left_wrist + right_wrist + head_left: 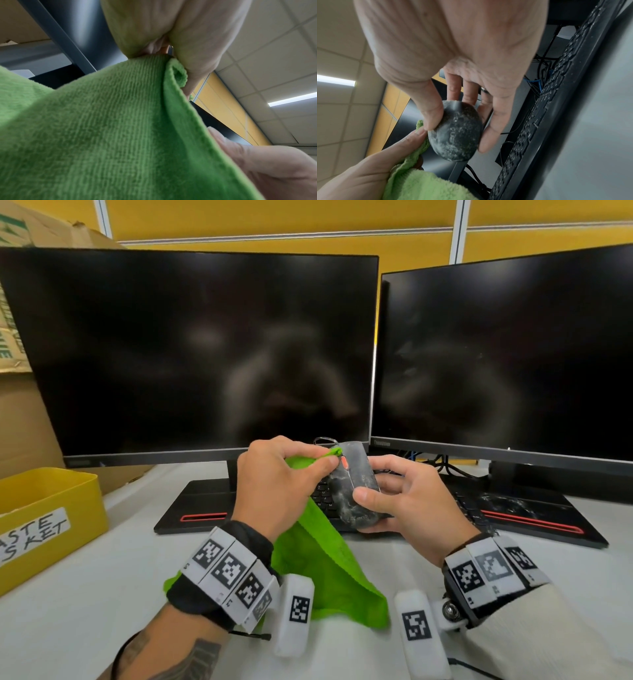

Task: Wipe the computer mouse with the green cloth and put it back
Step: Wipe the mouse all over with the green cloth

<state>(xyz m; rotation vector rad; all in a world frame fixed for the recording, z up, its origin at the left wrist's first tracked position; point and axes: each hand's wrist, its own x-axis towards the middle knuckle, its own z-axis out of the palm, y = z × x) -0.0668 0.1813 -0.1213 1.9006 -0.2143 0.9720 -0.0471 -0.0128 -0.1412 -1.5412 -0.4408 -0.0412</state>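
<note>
— Item: computer mouse (356, 491)?
— Dusty; held aloft between thumb and fingers of the right hand (411, 501), above the keyboard (472, 508).
— Green cloth (325, 570)?
— Pinched by the left hand (274, 484), touching the mouse's front; tail draped toward the worktop's near edge.

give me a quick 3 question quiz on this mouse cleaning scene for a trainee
1. True or false: the computer mouse is lying on the desk.
2. Which hand pinches the green cloth? A) left hand B) right hand C) neither
3. Fill in: both monitor screens are ____.

Key:
1. False: the right hand holds it up above the keyboard.
2. A: its fingers pinch a corner near the mouse's front end.
3. Dark; the mouse carries whitish dust.
</note>
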